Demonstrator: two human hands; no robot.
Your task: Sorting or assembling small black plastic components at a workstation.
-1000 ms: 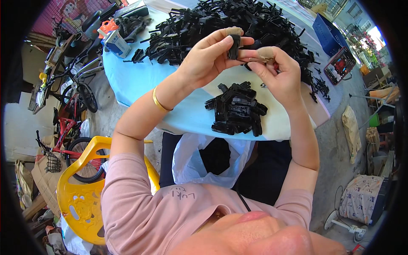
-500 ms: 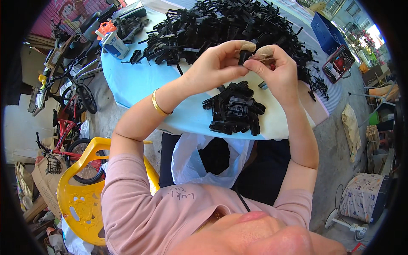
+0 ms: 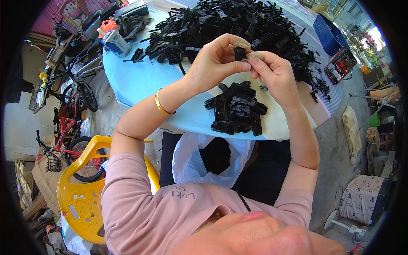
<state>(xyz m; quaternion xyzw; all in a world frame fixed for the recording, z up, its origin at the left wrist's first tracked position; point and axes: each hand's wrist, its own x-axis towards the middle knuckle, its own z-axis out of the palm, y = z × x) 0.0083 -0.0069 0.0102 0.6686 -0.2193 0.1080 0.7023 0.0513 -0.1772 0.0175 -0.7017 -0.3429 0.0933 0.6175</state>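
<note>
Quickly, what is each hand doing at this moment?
Left hand: closed, pinching the small black plastic part.
Right hand: closed, pinching the same part from the other side.

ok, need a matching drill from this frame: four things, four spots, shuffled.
Things:
1. small black part
2. small pile of parts
3. white bag
4. yellow chair

Places:
A. under the table edge, at the lap
B. pinched between both hands
C. on the floor, person's left
D. on the table, just below the hands

Pairs: 1-B, 2-D, 3-A, 4-C
</note>
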